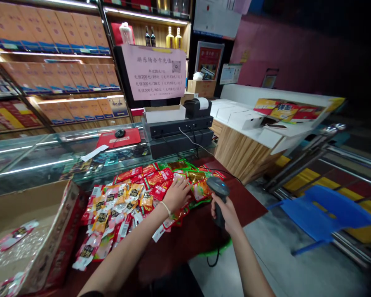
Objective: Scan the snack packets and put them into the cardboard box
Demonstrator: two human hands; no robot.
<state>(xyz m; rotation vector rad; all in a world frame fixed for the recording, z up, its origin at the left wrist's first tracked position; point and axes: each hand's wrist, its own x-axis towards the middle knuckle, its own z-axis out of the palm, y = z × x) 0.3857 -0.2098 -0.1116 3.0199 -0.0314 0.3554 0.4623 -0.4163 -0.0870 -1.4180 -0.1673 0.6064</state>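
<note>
My right hand (225, 212) is wrapped round the grip of a dark handheld barcode scanner (219, 190), its head pointing at a spread of small snack packets (132, 198) on a dark red counter (185, 239). My left hand (177, 193) lies flat on the packets, fingers stretched out, touching red and gold ones near the scanner's head. A thin band circles my left wrist. The packets are red, orange, white and green, piled loosely across the counter.
An open cardboard box (34, 222) with a few packets stands at the left. Behind are a glass display case (49, 156), a cash register (179, 128) with a pink sign (154, 76), and shelves of boxes. A blue plastic chair (324, 214) stands on the floor at right.
</note>
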